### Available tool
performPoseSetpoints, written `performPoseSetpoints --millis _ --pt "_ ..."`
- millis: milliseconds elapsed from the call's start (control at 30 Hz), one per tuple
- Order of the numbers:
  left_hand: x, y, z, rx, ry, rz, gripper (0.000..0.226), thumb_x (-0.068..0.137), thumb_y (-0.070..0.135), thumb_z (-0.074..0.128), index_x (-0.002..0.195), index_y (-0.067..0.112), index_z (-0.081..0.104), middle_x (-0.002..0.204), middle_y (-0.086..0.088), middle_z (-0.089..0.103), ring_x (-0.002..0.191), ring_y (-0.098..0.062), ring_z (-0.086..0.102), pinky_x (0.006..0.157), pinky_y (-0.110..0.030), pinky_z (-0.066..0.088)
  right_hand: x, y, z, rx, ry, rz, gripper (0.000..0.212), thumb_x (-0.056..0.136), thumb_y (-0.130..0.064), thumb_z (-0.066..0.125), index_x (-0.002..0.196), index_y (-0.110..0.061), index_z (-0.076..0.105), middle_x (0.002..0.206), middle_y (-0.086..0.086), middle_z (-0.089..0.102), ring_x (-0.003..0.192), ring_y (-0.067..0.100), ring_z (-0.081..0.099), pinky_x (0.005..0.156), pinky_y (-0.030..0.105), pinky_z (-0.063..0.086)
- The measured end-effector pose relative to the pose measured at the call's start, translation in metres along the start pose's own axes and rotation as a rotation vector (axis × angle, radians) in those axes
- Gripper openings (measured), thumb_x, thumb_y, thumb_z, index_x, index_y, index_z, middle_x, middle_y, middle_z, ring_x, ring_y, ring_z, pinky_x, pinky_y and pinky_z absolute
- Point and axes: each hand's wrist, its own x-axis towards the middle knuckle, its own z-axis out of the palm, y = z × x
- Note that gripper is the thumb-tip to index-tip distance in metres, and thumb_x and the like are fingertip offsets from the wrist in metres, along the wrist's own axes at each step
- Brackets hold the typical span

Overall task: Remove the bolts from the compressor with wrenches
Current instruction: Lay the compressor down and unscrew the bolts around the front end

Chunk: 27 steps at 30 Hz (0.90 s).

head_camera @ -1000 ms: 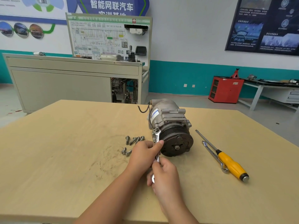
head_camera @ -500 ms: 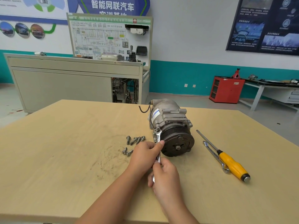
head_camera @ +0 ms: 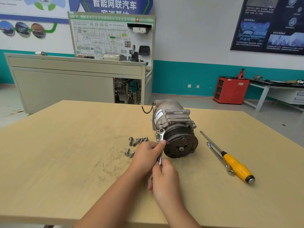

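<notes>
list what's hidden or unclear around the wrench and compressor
Head view, wrench lower end: covered by the right hand.
Head view, what the wrench head sits on: hidden by the head itself.
Head view, loose bolts: some partly behind the left hand.
Head view, compressor rear: faces away.

Bolts [head_camera: 137,143] lie left of the compressor [head_camera: 174,127], screwdriver [head_camera: 230,159] right.

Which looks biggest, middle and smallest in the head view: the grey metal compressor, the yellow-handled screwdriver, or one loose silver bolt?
1. Grey metal compressor, the bulkiest.
2. Yellow-handled screwdriver, about as long but far thinner, and nearer the camera.
3. Loose silver bolt, clearly the smallest.
</notes>
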Motion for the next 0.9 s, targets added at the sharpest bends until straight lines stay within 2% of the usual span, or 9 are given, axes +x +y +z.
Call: performPoseSetpoints --millis 67,133,300,433,533,600,667,767,900 --pt "-0.0001 0.0003 -0.0002 -0.010 0.004 0.007 0.053 0.094 0.041 0.052 0.058 0.003 0.045 0.052 -0.006 0.033 0.046 -0.013 0.026 0.044 -0.021 0.022 0.0004 0.0003 0.0005 -0.013 0.005 -0.002 0.027 0.094 -0.013 0.042 0.067 -0.013 0.044 0.045 0.006 0.051 0.045 0.017 0.045 0.053 0.030 0.037" --pt "-0.0005 0.0008 -0.0005 -0.023 0.002 -0.001 0.054 0.094 0.042 0.051 0.059 0.001 0.046 0.053 -0.008 0.033 0.047 -0.013 0.026 0.045 -0.021 0.022 0.0001 0.0001 0.0006 -0.009 0.003 0.002 0.027 0.093 -0.013 0.042 0.066 -0.012 0.044 0.044 0.006 0.050 0.044 0.016 0.044 0.053 0.030 0.036" --pt "0.0000 0.0017 0.0006 -0.018 -0.004 -0.015 0.055 0.093 0.043 0.051 0.061 -0.001 0.050 0.054 -0.008 0.035 0.049 -0.014 0.027 0.044 -0.021 0.023 -0.0007 -0.0018 -0.0006 0.020 -0.007 0.017 0.030 0.094 -0.010 0.041 0.064 -0.014 0.043 0.038 0.002 0.047 0.034 0.010 0.038 0.042 0.022 0.032" --pt "0.0009 0.0010 0.0009 -0.027 0.007 -0.022 0.061 0.092 0.044 0.052 0.064 -0.009 0.047 0.057 -0.011 0.036 0.052 -0.017 0.030 0.052 -0.028 0.026 -0.0002 -0.0031 -0.0008 0.012 -0.013 0.011 0.031 0.093 -0.009 0.041 0.064 -0.016 0.044 0.038 0.002 0.047 0.033 0.009 0.038 0.039 0.018 0.030" --pt "0.0011 -0.0004 0.0009 0.007 0.043 -0.014 0.060 0.088 0.046 0.057 0.056 -0.003 0.048 0.046 -0.002 0.036 0.045 -0.012 0.030 0.046 -0.021 0.026 0.0009 -0.0029 -0.0013 0.007 -0.007 0.018 0.029 0.093 -0.008 0.041 0.065 -0.013 0.045 0.039 0.003 0.046 0.033 0.010 0.039 0.038 0.017 0.030" --pt "0.0018 -0.0013 0.0006 0.051 0.070 -0.010 0.057 0.082 0.047 0.065 0.045 0.010 0.043 0.036 0.007 0.035 0.039 -0.008 0.031 0.042 -0.017 0.025 0.0024 -0.0013 -0.0012 -0.008 0.009 0.011 0.028 0.094 -0.009 0.041 0.067 -0.016 0.047 0.045 0.003 0.049 0.041 0.013 0.045 0.043 0.020 0.033" --pt "0.0024 -0.0015 0.0010 0.094 0.065 0.005 0.057 0.080 0.044 0.068 0.041 0.013 0.041 0.034 0.006 0.035 0.038 -0.008 0.032 0.042 -0.018 0.024 0.0034 0.0010 -0.0012 -0.033 0.035 -0.001 0.028 0.093 -0.009 0.041 0.069 -0.022 0.049 0.056 0.002 0.052 0.056 0.022 0.052 0.052 0.026 0.037" --pt "0.0035 -0.0004 0.0030 0.182 0.055 0.067 0.056 0.087 0.036 0.062 0.041 0.015 0.037 0.033 0.004 0.031 0.038 -0.011 0.031 0.042 -0.019 0.024 0.0031 0.0030 -0.0029 -0.095 0.082 -0.023 0.021 0.093 -0.010 0.043 0.078 -0.018 0.055 0.068 0.003 0.057 0.070 0.029 0.055 0.059 0.032 0.040" --pt "0.0050 0.0031 0.0056 0.328 0.037 0.125 0.055 0.094 0.037 0.050 0.045 0.016 0.037 0.038 0.001 0.033 0.039 -0.013 0.031 0.043 -0.024 0.024 0.0038 0.0034 -0.0074 -0.352 0.138 -0.060 0.018 0.096 -0.019 0.042 0.097 -0.016 0.059 0.092 0.007 0.066 0.088 0.028 0.057 0.061 0.035 0.032"
